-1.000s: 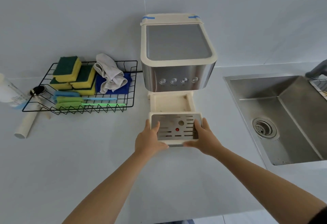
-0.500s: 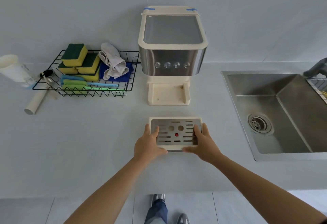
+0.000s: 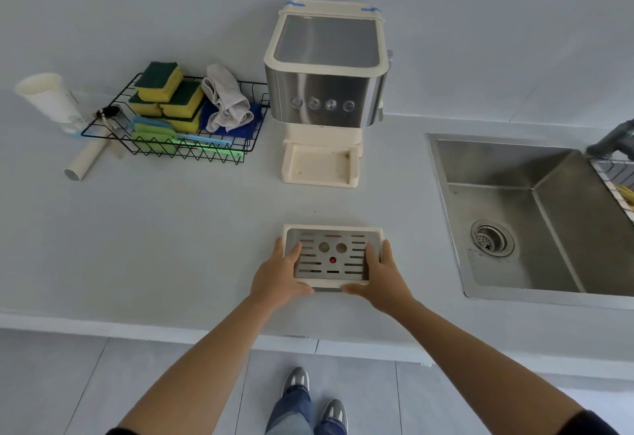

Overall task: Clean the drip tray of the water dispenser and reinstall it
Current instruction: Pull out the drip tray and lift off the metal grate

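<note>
Between the two hands, over the near part of the white counter (image 3: 164, 249), lies the rectangular cream plastic drip tray (image 3: 343, 260), slotted steel grille uppermost. The left hand (image 3: 279, 275) and right hand (image 3: 384, 276) each grip one short end, with fingers curled over onto the grille and thumbs along the near edge. Whether the tray rests on the counter or is held just above it cannot be determined.

Assessment: light, rigid, likely slick when wet. The grille is probably loose in its frame, so the end grip, kept level, is sound. The long axis runs from hand to hand.

Beyond the fingertips, well apart, stands the steel-and-cream water dispenser (image 3: 326, 91), its base recess (image 3: 319, 167) vacant. Farther out from the right hand is the stainless steel sink (image 3: 497, 170). Farther out from the left is a black wire basket (image 3: 192, 155) of sponges.
</note>
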A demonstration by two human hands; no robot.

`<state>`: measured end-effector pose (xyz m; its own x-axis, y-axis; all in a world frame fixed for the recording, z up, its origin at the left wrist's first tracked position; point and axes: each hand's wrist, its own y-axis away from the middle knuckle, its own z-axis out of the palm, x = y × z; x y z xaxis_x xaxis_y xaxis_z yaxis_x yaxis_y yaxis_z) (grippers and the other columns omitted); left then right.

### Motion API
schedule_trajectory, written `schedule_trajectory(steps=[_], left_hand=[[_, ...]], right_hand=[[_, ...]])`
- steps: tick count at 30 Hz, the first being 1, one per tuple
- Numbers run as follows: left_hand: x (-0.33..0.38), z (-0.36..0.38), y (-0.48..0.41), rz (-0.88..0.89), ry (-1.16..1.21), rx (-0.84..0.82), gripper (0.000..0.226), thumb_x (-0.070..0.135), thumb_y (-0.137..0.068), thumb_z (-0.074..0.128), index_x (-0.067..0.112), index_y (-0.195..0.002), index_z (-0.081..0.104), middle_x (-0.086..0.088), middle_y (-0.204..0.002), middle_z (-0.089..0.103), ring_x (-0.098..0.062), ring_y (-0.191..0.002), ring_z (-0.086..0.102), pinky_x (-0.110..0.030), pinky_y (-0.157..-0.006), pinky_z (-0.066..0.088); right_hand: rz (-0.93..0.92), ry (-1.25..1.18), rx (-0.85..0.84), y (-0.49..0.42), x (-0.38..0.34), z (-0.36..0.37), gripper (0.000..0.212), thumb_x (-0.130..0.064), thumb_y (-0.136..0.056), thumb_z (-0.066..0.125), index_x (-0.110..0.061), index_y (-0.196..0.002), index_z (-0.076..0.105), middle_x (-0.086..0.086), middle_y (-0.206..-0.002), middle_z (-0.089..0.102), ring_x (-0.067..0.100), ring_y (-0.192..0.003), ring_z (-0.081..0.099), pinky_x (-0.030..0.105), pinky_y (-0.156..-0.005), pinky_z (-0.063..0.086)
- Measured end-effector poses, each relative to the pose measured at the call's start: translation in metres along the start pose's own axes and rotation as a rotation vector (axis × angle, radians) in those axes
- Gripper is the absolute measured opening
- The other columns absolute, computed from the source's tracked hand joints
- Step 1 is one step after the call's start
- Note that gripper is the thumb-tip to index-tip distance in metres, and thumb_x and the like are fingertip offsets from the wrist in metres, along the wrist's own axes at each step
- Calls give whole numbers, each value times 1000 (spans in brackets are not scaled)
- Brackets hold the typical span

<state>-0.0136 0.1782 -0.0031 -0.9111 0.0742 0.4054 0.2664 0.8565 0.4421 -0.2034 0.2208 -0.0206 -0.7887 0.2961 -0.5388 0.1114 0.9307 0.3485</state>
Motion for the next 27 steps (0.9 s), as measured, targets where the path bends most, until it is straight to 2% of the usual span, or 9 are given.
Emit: schedule_trajectory(steps=[7, 11, 15, 17, 20, 23, 27], left_hand=[[-9, -1, 0, 31, -4, -33, 96, 46, -78, 65, 25, -149, 5, -6, -158, -11, -28, -141, 26, -36, -108, 34], [-12, -5, -5, 45, -75, -36, 95, 57, -76, 59, 25, -149, 8, -6, -159, -5, -24, -144, 17, -40, -110, 33], [-2, -13, -9, 160, -247, -4, 88, 58, -81, 55, 23, -149, 12, -13, -158, -8, -29, -146, 0, -41, -117, 16], [6, -17, -10, 244, -294, -14, 81, 54, -84, 54, 24, -148, 16, -13, -158, -8, -30, -146, 2, -40, -117, 15], [15, -16, -14, 326, -341, -33, 71, 50, -86, 52, 22, -145, 25, -10, -158, -5, -29, -146, 3, -39, -116, 17], [18, -16, -18, 351, -386, -60, 67, 49, -89, 48, 19, -145, 26, -10, -159, -5, -26, -146, 1, -39, -117, 12], [15, -14, -22, 341, -399, -104, 68, 50, -90, 44, 18, -146, 23, -9, -159, -4, -23, -147, -2, -37, -118, 9]], right_hand=[[-6, 135, -36, 1, -4, 1, 101, -51, -76, 66, -14, -147, 3, 17, -153, 0, 32, -140, 20, 44, -107, 41], [11, 244, -86, 2, -10, -8, 104, -58, -77, 59, -14, -148, -2, 20, -155, -15, 33, -146, 0, 43, -117, 25], [-109, 313, -83, -2, -21, -20, 89, -51, -82, 58, -15, -148, 9, 13, -158, -7, 29, -147, -5, 40, -119, 13], [-178, 318, -105, -6, -26, -23, 75, -44, -85, 58, -15, -144, 22, 8, -158, 4, 25, -146, 0, 38, -118, 15], [-241, 347, -163, -12, -29, -26, 62, -39, -87, 57, -19, -140, 33, 3, -157, 12, 25, -147, 3, 37, -118, 16], [-269, 410, -202, -17, -27, -25, 60, -41, -88, 56, -18, -139, 36, 4, -155, 16, 27, -145, 8, 38, -119, 18], [-264, 473, -225, -21, -23, -24, 61, -45, -88, 51, -23, -142, 31, 2, -158, 9, 24, -146, 5, 38, -119, 16]])
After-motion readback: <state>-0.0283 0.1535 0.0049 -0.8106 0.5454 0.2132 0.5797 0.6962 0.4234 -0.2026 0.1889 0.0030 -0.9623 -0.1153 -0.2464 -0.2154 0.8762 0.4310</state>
